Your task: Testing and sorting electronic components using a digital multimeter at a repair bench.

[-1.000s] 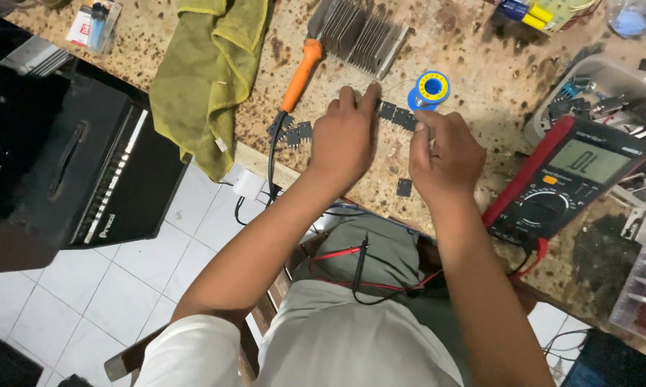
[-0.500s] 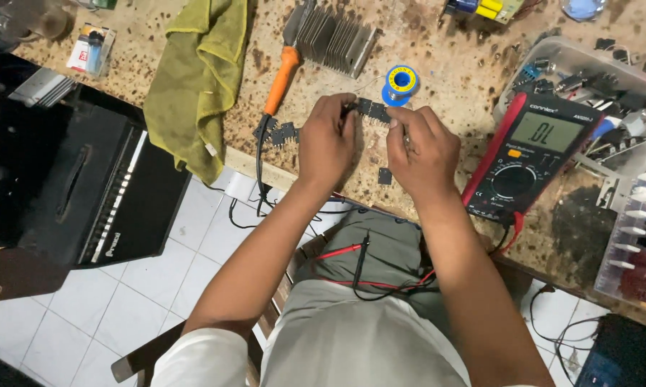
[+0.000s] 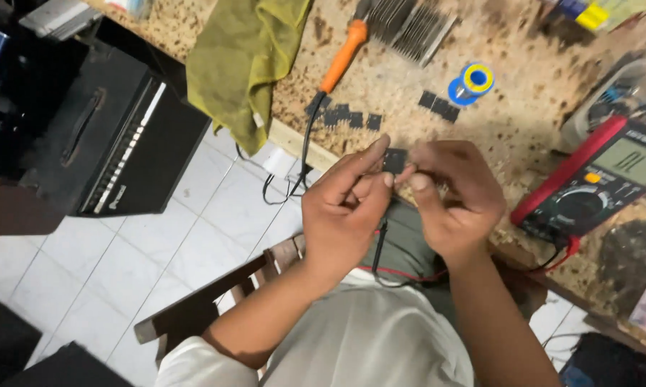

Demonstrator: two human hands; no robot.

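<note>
Both hands, left hand (image 3: 344, 208) and right hand (image 3: 452, 193), lifted off the counter (image 3: 524, 122) (pinching a black chip (image 3: 394, 160)).

Your one camera sits on your head, looking steeply down and close — over your hands (image 3: 402, 208) to the speckled bench (image 3: 524, 93) ahead and the tiled floor (image 3: 122, 265) below — no second view.

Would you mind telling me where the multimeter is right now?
In the head view the multimeter lies at the right on the speckled counter, just right of the right hand.
</note>
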